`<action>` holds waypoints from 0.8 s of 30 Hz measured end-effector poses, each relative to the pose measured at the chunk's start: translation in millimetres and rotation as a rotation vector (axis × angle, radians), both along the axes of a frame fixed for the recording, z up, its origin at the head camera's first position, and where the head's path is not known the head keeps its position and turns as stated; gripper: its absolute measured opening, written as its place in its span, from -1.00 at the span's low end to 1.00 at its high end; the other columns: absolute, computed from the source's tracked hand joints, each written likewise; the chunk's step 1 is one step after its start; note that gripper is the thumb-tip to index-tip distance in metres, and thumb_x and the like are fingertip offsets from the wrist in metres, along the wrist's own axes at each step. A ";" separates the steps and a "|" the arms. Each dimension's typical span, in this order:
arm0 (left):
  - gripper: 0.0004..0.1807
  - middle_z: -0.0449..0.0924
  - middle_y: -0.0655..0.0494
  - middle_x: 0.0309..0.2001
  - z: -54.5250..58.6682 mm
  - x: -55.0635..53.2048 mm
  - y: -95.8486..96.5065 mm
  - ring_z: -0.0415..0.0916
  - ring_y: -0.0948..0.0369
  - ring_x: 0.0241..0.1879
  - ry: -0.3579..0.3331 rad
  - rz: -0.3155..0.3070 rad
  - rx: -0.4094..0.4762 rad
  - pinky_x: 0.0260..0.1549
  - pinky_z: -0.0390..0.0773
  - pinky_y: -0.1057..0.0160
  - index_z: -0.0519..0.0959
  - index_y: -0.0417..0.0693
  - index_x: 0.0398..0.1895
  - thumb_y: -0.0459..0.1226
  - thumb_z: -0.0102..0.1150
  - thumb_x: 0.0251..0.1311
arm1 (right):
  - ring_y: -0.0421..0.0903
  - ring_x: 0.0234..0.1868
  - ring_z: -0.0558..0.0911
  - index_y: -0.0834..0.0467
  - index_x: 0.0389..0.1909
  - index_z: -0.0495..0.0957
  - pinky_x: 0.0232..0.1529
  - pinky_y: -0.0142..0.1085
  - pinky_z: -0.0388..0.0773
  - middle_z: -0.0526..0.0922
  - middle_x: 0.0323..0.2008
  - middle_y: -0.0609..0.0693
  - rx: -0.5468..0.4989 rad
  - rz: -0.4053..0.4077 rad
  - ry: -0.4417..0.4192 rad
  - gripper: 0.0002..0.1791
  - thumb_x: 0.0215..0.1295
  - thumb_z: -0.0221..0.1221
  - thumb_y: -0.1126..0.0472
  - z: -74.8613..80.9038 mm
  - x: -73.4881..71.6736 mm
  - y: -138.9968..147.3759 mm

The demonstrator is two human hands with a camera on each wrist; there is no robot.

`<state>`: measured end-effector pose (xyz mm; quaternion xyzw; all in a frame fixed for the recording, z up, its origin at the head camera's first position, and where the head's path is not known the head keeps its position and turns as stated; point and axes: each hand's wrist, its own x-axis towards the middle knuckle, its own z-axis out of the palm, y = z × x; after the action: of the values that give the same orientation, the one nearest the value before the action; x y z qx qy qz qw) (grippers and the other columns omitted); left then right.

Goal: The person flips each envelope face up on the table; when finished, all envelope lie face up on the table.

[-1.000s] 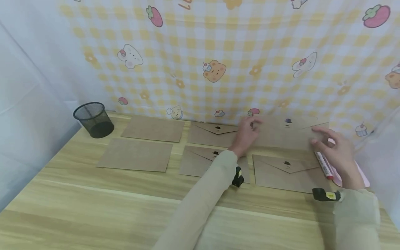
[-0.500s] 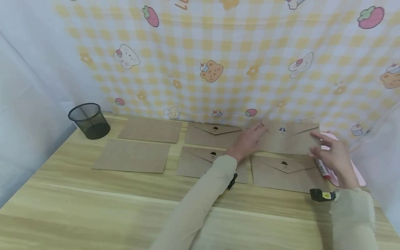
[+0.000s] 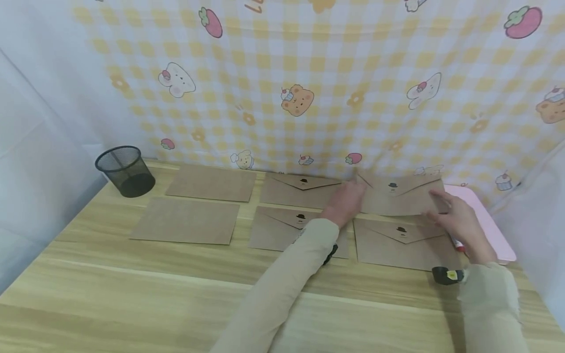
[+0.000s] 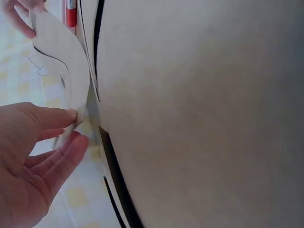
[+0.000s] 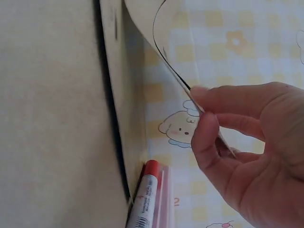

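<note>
A brown kraft envelope (image 3: pixel 397 198) with a pointed flap and a small hat print is held between both hands at the back right of the table. My left hand (image 3: pixel 346 202) pinches its left end; the left wrist view shows thumb and fingers on that edge of the envelope (image 4: pixel 61 61). At the other end, my right hand (image 3: pixel 461 220) pinches the right edge between thumb and fingers, plain in the right wrist view. The paper bows slightly and is lifted off the tabletop. Just in front of it lies another flap-up envelope (image 3: pixel 406 245).
Two flap-up envelopes (image 3: pixel 287 193) lie left of the hands, one partly under the left arm. Farther left are two plain-side-up envelopes (image 3: pixel 185 220) and a black mesh cup (image 3: pixel 125 171). A red-capped marker (image 5: pixel 145 199) and a pink flat item (image 3: pixel 481 215) lie at right.
Both hands have lowered the held envelope and shifted it slightly left. More of the pink item shows now, and the marker is mostly covered in the head view.
</note>
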<state>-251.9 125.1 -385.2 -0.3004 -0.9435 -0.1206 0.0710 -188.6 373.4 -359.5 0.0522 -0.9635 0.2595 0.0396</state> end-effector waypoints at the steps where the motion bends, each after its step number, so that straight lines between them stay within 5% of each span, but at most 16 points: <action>1: -0.83 0.58 0.07 -0.27 1.1 0.2 0.8 0.50 0.29 -0.39 -0.008 0.003 -0.027 -0.47 0.47 0.46 0.59 -0.09 -0.19 -0.41 0.01 0.28 | 0.28 -0.30 0.58 0.50 0.20 0.21 -0.09 0.17 0.35 0.27 0.07 0.60 0.011 0.035 0.003 -0.35 0.11 0.22 0.38 -0.9 -1.3 -1.3; 6: -0.82 0.51 0.06 -0.14 3.1 0.2 3.1 0.44 0.28 -0.26 -0.050 0.012 -0.163 -0.38 0.48 0.42 0.60 -0.04 -0.13 -0.37 0.07 0.25 | 0.23 -0.33 0.54 0.53 0.12 0.28 -0.24 0.11 0.45 0.35 0.01 0.58 0.037 0.129 0.010 -0.37 -0.01 0.24 0.46 -7.5 -4.4 -7.7; 8: -0.80 0.48 0.06 -0.12 3.1 0.2 3.6 0.42 0.27 -0.24 -0.061 0.016 -0.201 -0.36 0.49 0.38 0.60 -0.01 -0.10 -0.35 0.06 0.27 | 0.18 -0.43 0.54 0.49 0.12 0.31 -0.36 0.04 0.47 0.39 -0.03 0.57 0.052 0.096 0.015 -0.42 0.02 0.20 0.45 -9.2 -3.6 -8.8; 14: -0.78 0.50 0.06 -0.10 2.1 0.3 6.0 0.40 0.22 -0.21 -0.036 0.050 -0.261 -0.19 0.42 0.21 0.60 0.09 -0.06 -0.28 0.01 0.32 | 0.41 -0.16 0.50 0.39 0.15 0.35 -0.27 0.14 0.45 0.40 0.01 0.52 0.077 -0.028 0.005 -0.51 0.21 0.15 0.28 -11.5 1.3 -4.3; 19: -0.75 0.50 0.07 -0.11 0.5 -0.9 7.9 0.36 0.21 -0.23 -0.072 0.059 -0.279 -0.19 0.37 0.21 0.60 0.10 -0.05 -0.28 -0.06 0.36 | 0.42 -0.13 0.48 0.43 0.21 0.24 -0.26 0.12 0.46 0.44 -0.07 0.54 0.066 -0.022 -0.089 -0.39 0.25 0.13 0.16 -12.3 1.1 0.0; 24: -0.76 0.49 0.06 -0.07 -0.9 -4.0 8.8 0.40 0.18 -0.14 -0.118 0.065 -0.275 -0.11 0.39 0.18 0.59 0.12 -0.05 -0.26 -0.04 0.35 | 0.52 0.11 0.22 0.47 0.30 0.08 0.01 0.28 0.21 0.18 0.14 0.61 0.073 0.037 -0.251 -0.13 0.25 0.12 -0.11 -15.7 -0.3 1.7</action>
<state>-255.9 133.8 -386.2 -0.2689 -0.9629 -0.0054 -0.0222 -188.8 375.1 -375.2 0.0387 -0.9685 0.2297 -0.0881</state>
